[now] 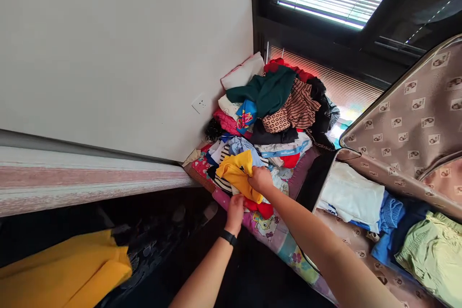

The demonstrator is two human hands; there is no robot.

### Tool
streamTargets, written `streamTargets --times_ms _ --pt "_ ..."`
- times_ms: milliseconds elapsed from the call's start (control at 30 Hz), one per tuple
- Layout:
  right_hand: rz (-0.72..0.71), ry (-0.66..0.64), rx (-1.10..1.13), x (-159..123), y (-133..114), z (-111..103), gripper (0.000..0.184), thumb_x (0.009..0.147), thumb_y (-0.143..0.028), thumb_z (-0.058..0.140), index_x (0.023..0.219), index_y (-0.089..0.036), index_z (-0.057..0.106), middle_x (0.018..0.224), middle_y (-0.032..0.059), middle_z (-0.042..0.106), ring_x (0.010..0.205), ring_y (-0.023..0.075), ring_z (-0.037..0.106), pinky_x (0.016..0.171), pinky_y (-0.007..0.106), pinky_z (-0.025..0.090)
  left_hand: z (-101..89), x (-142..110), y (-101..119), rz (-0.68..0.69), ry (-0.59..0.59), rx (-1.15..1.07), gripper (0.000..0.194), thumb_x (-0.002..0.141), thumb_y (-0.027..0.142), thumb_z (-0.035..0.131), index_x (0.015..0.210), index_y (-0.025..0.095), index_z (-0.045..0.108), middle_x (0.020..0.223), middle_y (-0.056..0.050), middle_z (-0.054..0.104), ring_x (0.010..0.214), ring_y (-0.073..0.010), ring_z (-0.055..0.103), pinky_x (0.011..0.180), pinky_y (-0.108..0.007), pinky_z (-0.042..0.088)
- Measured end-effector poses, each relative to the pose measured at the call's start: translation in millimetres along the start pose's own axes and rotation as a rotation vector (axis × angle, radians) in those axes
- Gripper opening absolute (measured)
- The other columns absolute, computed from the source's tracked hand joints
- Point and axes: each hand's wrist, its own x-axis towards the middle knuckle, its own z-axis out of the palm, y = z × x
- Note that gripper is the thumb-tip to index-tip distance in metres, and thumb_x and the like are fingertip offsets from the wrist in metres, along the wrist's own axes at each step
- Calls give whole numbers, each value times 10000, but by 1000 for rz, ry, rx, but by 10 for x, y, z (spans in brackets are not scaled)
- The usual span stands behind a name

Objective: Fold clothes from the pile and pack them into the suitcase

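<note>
- The yellow top [236,173] lies just below the middle of the frame, spread loosely over other clothes on a printed quilt [267,226].
- The right hand [262,180] grasps the yellow top by its right side, fingers closed over the cloth.
- The left hand [236,209], with a black band [228,237] on its wrist, has its fingers curled at the lower edge of the clothes; from here I cannot tell whether they grip the yellow top or just touch what lies there.
- I'd judge the step in hand to be handling that one top: it is loosely bunched, not neatly folded.
- The next move, as I see it, calls for a sure hold with both hands and the yellow cloth kept apart from the red cloth [265,209] under its lower right end, which could get dragged along.
- Above, toward the upper middle, a taller heap rises, a dark green garment [270,89] across its top.
- On the right of the frame an open suitcase [429,91] holds a white garment [352,192] and pale green shorts [429,250].
</note>
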Motion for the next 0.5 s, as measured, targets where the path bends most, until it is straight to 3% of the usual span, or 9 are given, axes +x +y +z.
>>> streamTargets --times_ms 67,100,200,300,400,500 --pt "-39 26 -20 -142 -50 -42 311 1027 -261 571 1323 -176 613 1271 175 735 1173 280 731 944 353 551 -94 144 170 -29 78 -141 433 863 623 760 963 213 664 860 -34 701 764 -194 683 666 -296 525" --pt "-90 29 -38 -239 -90 -47 357 1030 -249 559 1381 -187 584 1293 167 722 1146 269 738 919 345 558 -122 173 256 -50 50 -237 484 870 669 748 1028 216 685 929 -56 731 844 -220 715 715 -318 557" --pt "-386 -25 -124 -603 -245 -4 443 1029 -258 565 1468 -220 534 1279 145 711 1073 266 754 876 353 578 -173 140 473 -94 -177 -553 689 892 810 652 1286 247 705 1224 -114 767 1188 -305 721 976 -427 595" --pt "-597 -101 -136 -951 -375 79 435 997 -233 575 1431 -209 573 1219 137 729 1058 282 758 883 378 587 -229 62 576 -84 -324 -662 807 902 895 533 1396 277 691 1329 -112 763 1367 -337 645 1148 -491 532" --pt "-531 -142 42 -1082 -395 143 435 939 -257 637 1372 -224 632 1231 127 755 1100 292 752 919 373 577 -284 64 533 -33 -325 -642 872 869 956 491 1361 271 712 1302 -110 783 1360 -363 651 1147 -475 537" --pt "-365 -166 256 -887 -283 167 381 892 -303 710 1267 -241 697 1189 83 793 1107 281 751 927 334 559 -305 158 369 -17 -244 -657 909 828 990 515 1312 249 723 1279 -123 787 1339 -373 671 1114 -491 566"
